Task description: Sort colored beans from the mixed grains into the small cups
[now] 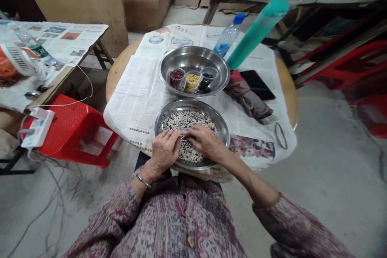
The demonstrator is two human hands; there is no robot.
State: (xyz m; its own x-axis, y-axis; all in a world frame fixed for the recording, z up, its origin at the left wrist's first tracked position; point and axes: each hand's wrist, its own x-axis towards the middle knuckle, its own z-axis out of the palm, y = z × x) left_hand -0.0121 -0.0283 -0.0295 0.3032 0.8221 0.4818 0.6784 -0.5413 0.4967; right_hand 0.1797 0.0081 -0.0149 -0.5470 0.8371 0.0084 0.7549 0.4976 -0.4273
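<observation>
A steel basin (223, 125) at the table's near edge holds a mix of white, black, yellow and dark red grains or beans (189, 119). Over its left side, my left hand (165, 148) has its fingers bent and held together. My right hand (206, 141) is above the middle of the mix, fingers curled in a pinch. The fingertips of both hands come close together, and whatever is between them is too small to make out. Behind stands a second steel basin (165, 73) with three clear cups: red beans (177, 75), yellow beans (192, 80) and black beans (207, 78).
Newspaper (130, 100) covers the round table. Toward the back right are a plastic bottle (228, 34), a long green object (260, 32), a folded umbrella (249, 98) and a dark tablet (256, 84). On the left, a red stool (68, 129) carries a power strip (38, 129).
</observation>
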